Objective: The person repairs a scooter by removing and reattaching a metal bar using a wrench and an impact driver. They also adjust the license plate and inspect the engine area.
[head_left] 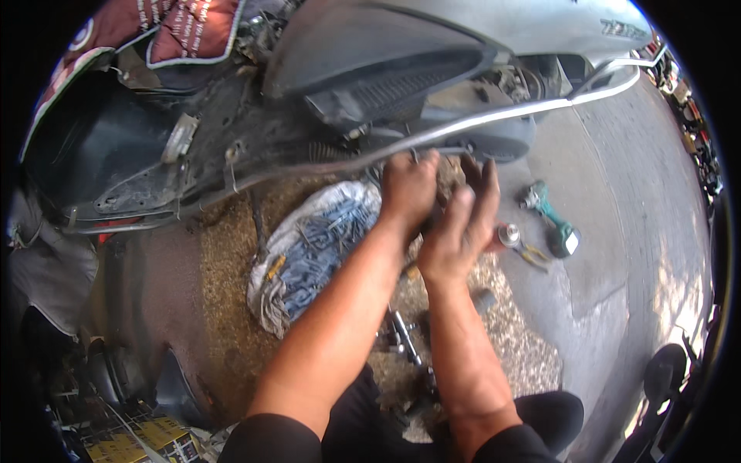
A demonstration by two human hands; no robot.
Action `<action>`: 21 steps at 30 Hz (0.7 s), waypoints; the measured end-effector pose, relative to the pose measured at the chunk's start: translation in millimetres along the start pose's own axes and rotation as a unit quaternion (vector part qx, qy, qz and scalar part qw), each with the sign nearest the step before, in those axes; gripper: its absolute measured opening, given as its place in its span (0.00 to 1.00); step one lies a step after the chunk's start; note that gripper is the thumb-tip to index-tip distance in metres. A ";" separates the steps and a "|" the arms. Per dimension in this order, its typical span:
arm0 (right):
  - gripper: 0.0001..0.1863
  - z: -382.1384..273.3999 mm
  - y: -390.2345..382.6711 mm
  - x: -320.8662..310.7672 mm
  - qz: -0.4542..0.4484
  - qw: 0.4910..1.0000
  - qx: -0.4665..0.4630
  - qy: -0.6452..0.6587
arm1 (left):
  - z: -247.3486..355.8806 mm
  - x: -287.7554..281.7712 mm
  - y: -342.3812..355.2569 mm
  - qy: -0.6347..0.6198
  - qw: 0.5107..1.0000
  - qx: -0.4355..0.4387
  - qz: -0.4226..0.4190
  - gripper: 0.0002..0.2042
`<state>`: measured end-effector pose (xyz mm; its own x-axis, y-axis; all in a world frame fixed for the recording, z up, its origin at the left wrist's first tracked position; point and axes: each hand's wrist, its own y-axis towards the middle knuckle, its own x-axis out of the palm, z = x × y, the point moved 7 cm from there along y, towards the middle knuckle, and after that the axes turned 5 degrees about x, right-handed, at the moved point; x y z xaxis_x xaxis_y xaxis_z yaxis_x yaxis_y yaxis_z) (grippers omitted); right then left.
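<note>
My left hand [409,189] is curled at the lower edge of the grey scooter [370,58], below its long silver rail [502,112]; what its fingers grip is hidden. Just right of it, my right hand [459,224] has its fingers raised and apart, near a dark part under the scooter that I cannot make out. Below and left of my hands lies a pale sack [266,305] with several metal tools [316,231] on it. A spray can [507,236] and yellow-handled pliers [532,255] are right of my right hand. A long metal tool [405,336] lies between my forearms.
A teal cordless power tool [552,216] lies on the grey pavement [610,309] at right. A red printed cover [185,27] is at the upper left. A black seat or panel [85,139] spans the left, with more dark parts [181,386] at the lower left.
</note>
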<state>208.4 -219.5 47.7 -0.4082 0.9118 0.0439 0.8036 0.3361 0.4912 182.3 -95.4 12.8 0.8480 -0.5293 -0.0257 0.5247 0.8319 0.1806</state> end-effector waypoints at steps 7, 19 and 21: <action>0.32 -4.1 4.8 -2.2 0.002 0.999 0.011 0.042 | -8.5 3.2 -17.8 -0.171 0.967 -0.185 -0.037 0.06; 0.29 8.0 -1.4 3.8 0.043 0.995 0.073 0.061 | -14.1 -1.2 -12.7 -0.299 0.932 -0.205 -0.011 0.06; 0.30 -6.6 -14.1 -7.9 0.088 0.994 0.015 0.058 | -15.0 0.0 -12.3 -0.307 0.925 -0.220 -0.034 0.07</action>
<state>197.5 -232.9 46.1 -0.3055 0.9246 0.2276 0.8789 0.1819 0.4409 176.9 -103.2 -4.1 0.6815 -0.4650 0.5651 0.6689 0.7091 -0.2232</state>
